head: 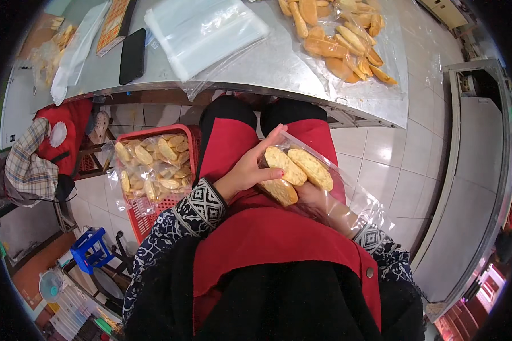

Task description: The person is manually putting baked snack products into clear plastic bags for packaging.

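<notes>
A clear plastic bag (358, 204) with several oval slices of dry toasted bread (310, 169) lies over my lap, on the red apron (281, 238). My left hand (249, 172) grips its left side, thumb across the front of the slices and fingers stretched along the upper edge. Partly hidden behind the plastic and bread, my right hand (318, 200) holds the slices from below. Whether that hand is inside the bag or under it, I cannot tell. The loose end of the bag trails down over my right wrist.
Ahead, the metal table (281, 72) carries stacked clear bags (207, 34), a black phone (132, 56), a patterned box (114, 27) and a heap of bread slices (341, 42) on plastic. Filled bags (153, 166) sit in a red basket (195, 149) at my left. A grey cabinet (469, 179) stands right.
</notes>
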`<state>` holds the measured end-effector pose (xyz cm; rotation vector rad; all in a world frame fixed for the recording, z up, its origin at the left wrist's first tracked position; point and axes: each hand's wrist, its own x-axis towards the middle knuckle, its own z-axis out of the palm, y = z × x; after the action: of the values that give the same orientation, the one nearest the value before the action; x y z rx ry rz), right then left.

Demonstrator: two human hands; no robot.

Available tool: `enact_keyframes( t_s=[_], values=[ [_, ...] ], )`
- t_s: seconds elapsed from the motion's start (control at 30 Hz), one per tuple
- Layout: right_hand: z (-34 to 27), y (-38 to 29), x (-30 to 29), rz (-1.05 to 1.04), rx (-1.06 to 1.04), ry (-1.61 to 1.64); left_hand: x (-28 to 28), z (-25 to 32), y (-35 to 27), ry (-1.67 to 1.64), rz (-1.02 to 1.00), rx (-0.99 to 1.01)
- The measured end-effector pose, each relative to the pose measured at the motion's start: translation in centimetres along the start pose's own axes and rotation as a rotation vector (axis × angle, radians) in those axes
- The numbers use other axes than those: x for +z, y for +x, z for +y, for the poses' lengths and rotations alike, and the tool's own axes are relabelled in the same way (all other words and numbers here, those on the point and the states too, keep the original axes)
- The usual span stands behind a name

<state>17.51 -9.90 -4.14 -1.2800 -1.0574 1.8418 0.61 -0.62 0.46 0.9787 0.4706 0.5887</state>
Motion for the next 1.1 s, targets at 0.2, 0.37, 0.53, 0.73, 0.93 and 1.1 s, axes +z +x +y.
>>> enact_keyframes(
  t_s=[0.2, 0.37, 0.53, 0.73, 0.93, 1.1],
  values=[
    [-5.1, -0.7, 2.7, 0.011, 0.139, 0.878, -0.5, -1.0, -0.3, -0.073, 0.023, -0.061],
    [-5.5, -0.8, 2.7, -0.010, 0.168, 0.867, -0.4, -0.3, -0.3, -0.065, 0.009, -0.059],
    [-4.0, 0.0, 2.4, -0.064, 0.078, 0.878, -0.2, 0.3, 0.0, -0.066, -0.005, -0.063],
    [-4.9, 0.0, 2.5, -0.080, -0.006, 0.883, -0.3, 0.5, 0.3, -0.083, -0.012, -0.005],
    [-5.9, -0.6, 2.8, 0.051, 0.104, 0.792, -0.5, 1.0, 0.5, -0.050, -0.034, -0.047],
    [-5.5, -0.7, 2.5, 0.034, 0.204, 0.862, -0.3, 0.9, 0.1, -0.064, -0.026, -0.074]
  ],
)
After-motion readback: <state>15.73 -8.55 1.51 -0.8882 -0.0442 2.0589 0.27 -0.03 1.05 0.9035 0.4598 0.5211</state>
